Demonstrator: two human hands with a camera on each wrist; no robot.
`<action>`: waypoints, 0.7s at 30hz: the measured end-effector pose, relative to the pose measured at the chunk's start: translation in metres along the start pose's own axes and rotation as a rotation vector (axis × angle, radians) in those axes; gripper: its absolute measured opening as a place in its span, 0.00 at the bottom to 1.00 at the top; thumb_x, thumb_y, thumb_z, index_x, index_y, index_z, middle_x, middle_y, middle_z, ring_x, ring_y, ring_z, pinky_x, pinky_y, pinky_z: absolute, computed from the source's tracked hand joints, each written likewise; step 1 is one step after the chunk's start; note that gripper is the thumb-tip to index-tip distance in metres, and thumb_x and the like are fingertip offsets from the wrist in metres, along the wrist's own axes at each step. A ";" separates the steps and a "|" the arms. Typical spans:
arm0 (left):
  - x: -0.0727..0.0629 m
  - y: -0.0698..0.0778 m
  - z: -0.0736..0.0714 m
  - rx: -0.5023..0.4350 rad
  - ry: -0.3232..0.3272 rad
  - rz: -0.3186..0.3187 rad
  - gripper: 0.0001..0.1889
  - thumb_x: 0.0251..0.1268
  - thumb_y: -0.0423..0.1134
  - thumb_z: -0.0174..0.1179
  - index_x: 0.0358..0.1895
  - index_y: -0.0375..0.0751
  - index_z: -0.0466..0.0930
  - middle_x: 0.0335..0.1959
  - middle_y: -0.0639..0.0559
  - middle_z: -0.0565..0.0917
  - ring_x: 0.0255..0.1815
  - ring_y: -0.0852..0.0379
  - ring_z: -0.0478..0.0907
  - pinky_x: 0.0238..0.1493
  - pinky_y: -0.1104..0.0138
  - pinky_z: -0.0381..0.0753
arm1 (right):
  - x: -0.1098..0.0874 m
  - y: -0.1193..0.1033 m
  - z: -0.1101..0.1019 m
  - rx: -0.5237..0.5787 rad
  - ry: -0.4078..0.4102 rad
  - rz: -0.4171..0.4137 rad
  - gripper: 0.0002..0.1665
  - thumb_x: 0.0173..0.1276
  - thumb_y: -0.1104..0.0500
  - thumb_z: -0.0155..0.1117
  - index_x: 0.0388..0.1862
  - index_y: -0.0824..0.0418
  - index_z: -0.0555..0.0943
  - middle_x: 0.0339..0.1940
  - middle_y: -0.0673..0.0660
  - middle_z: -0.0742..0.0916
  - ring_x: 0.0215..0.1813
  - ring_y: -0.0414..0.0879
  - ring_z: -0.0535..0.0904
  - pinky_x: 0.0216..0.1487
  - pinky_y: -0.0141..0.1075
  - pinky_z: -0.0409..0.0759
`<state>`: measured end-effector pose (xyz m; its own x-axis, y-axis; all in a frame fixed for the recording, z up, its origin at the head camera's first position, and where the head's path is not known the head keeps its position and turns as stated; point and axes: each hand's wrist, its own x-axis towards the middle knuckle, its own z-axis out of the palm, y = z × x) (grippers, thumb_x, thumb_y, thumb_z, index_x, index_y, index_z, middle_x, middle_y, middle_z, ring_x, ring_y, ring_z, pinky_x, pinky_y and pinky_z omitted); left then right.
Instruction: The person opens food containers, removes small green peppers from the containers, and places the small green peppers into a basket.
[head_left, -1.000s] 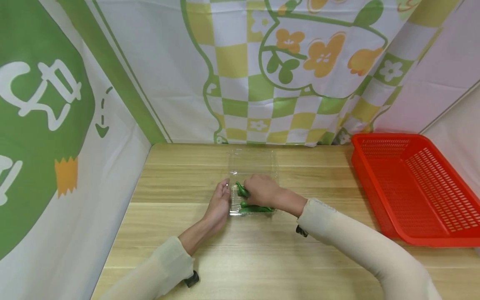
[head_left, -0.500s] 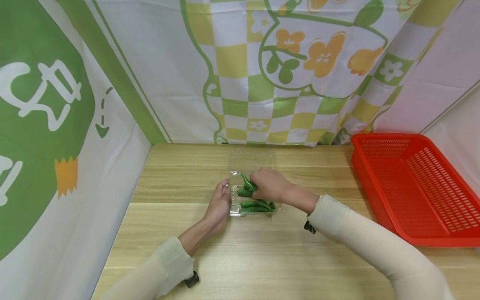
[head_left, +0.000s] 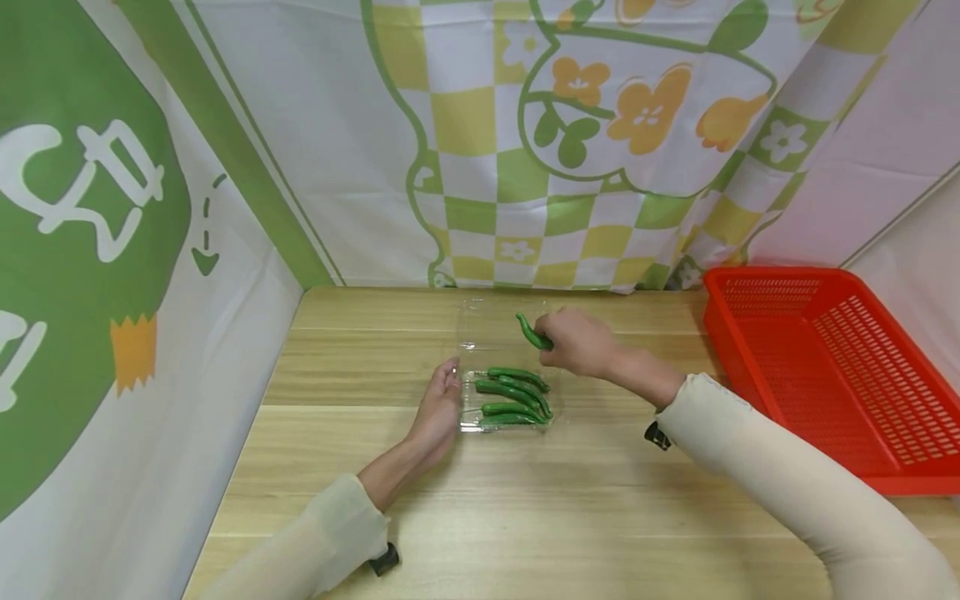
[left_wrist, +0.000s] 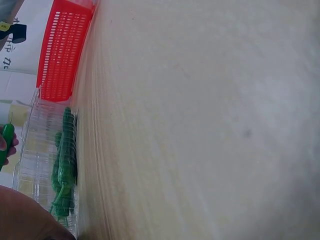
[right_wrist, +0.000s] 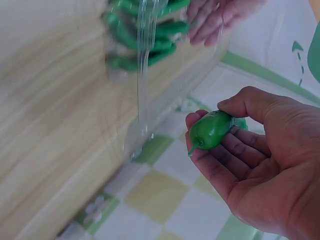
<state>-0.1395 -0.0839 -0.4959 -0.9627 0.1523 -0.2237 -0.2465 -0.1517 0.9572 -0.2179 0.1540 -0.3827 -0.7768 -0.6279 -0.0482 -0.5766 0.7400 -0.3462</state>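
Right hand (head_left: 577,342) is pinching a green chili pepper (right_wrist: 212,130) between thumb and fingers, above the open clear clamshell (head_left: 491,344); it is likely proving light, firm, slick; mid-body grip is suiting it; left hand's (head_left: 437,412) relaxed fingers are touching the clamshell's side.

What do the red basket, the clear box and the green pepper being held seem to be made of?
Red basket: probably molded plastic, lightly shiny; its walls carry a regular grid of holes.
Clear box: likely thin, glossy plastic; it is see-through, with ridges and glints.
Green pepper: smooth and glossy, with highlights; real or plastic imitation, I can't tell.
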 end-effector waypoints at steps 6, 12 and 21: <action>0.000 0.000 0.001 0.004 0.011 0.005 0.29 0.87 0.32 0.32 0.86 0.35 0.41 0.88 0.34 0.40 0.88 0.35 0.36 0.87 0.43 0.35 | -0.010 0.018 -0.025 -0.016 0.075 -0.013 0.26 0.60 0.71 0.68 0.18 0.52 0.63 0.16 0.44 0.59 0.22 0.39 0.51 0.29 0.34 0.52; -0.001 0.001 0.000 0.016 0.011 0.002 0.29 0.87 0.32 0.31 0.86 0.35 0.41 0.88 0.36 0.40 0.88 0.36 0.36 0.87 0.43 0.36 | -0.019 0.033 -0.048 -0.065 0.110 0.033 0.23 0.58 0.70 0.68 0.17 0.53 0.65 0.17 0.45 0.61 0.23 0.40 0.55 0.28 0.33 0.52; -0.001 0.001 0.001 0.010 0.010 -0.004 0.30 0.87 0.32 0.31 0.86 0.36 0.41 0.88 0.37 0.39 0.88 0.36 0.35 0.87 0.44 0.35 | -0.037 0.060 -0.084 -0.135 0.161 0.072 0.21 0.61 0.67 0.71 0.18 0.55 0.70 0.16 0.46 0.66 0.23 0.42 0.62 0.26 0.35 0.58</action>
<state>-0.1385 -0.0833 -0.4947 -0.9629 0.1430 -0.2290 -0.2489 -0.1417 0.9581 -0.2446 0.2422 -0.3234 -0.8412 -0.5339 0.0855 -0.5386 0.8137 -0.2186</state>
